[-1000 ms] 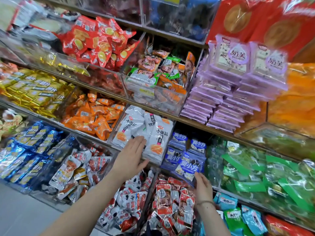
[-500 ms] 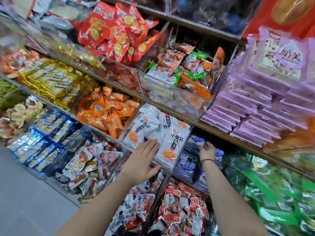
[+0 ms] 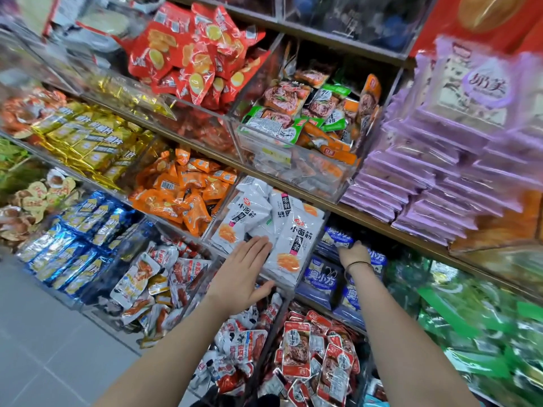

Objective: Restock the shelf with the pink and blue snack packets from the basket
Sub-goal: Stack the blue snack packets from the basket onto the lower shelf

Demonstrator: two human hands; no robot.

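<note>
Head view: a person faces wooden shelves (image 3: 382, 227) packed with snack packets.
Left hand (image 3: 244, 271): centre of frame, fingers straight and together, palm laid flat on the white plastic packets with orange print (image 3: 296, 239).
Right hand (image 3: 355, 254): just right of the left, reaching into the dark compartment under the shelf board; its fingers are hidden, so I cannot tell whether it grips anything.
Blue-and-white plastic snack packets (image 3: 320, 282): stacked in that compartment, touching the right hand, beside the white packets.
Lilac-pink flat plastic packets (image 3: 426, 183): piled one shelf up, right of frame, blurred.
Thin dark band (image 3: 360, 264): around the right wrist.
</note>
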